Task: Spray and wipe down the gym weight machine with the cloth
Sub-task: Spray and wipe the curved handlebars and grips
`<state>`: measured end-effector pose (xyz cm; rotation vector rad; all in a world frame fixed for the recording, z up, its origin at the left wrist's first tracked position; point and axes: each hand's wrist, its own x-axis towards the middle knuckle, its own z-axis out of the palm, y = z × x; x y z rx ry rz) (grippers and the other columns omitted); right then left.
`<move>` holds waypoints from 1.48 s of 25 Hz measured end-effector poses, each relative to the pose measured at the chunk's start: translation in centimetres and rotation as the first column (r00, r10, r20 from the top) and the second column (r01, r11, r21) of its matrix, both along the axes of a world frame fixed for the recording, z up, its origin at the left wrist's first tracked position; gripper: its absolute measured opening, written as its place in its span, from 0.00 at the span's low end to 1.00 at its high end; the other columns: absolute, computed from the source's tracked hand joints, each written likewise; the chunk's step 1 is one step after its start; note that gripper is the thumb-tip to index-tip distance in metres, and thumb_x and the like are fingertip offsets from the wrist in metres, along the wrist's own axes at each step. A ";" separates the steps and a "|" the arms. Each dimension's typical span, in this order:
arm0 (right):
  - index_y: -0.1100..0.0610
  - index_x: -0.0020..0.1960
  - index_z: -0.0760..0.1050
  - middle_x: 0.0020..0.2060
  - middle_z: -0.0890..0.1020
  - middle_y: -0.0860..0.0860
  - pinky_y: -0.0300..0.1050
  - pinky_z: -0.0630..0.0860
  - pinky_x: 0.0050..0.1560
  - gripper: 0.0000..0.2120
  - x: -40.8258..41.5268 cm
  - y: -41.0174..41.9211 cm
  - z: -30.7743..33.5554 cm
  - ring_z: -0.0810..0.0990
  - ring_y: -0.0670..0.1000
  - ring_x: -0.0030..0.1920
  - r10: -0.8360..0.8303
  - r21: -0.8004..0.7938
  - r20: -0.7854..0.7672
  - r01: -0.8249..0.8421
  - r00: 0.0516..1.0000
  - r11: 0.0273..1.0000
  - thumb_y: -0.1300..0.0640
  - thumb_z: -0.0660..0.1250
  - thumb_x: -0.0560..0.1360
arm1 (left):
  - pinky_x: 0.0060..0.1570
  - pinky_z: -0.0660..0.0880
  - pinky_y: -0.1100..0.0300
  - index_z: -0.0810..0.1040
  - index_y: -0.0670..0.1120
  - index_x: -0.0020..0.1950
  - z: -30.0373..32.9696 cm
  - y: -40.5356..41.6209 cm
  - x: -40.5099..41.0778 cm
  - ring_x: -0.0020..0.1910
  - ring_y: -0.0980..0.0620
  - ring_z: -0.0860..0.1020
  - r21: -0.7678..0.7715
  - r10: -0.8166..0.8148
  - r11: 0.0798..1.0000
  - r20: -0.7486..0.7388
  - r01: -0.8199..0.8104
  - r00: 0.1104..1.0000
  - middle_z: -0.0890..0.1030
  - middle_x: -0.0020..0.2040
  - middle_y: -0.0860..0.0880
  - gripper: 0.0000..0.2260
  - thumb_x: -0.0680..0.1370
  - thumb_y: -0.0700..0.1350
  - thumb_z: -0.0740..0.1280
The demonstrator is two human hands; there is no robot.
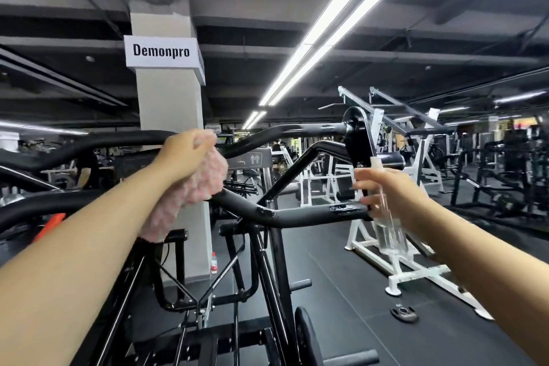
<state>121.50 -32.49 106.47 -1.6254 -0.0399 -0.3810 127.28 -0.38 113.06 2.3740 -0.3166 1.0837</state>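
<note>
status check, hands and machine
Left hand grips pink checked cloth on black handlebar. Right hand holds clear spray bottle. Nothing blocking.

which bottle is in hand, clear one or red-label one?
The clear spray bottle, held by the right hand. The red-label bottle stands on the floor by the pillar.

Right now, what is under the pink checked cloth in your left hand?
The left hand grips the pink checked cloth, which drapes over the black bent handlebar tube of the weight machine. Bare tube shows on either side; the stretch beneath the cloth is covered.
</note>
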 end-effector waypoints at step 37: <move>0.51 0.44 0.74 0.38 0.75 0.48 0.42 0.65 0.38 0.16 16.0 -6.0 17.6 0.74 0.53 0.41 -0.157 -0.736 0.652 0.669 0.741 0.100 0.39 0.70 0.69 | 0.57 0.68 0.53 0.61 0.49 0.72 7.4 -19.4 12.5 0.64 0.44 0.67 0.265 0.419 0.865 0.087 -0.426 0.904 0.66 0.65 0.44 0.25 0.78 0.54 0.62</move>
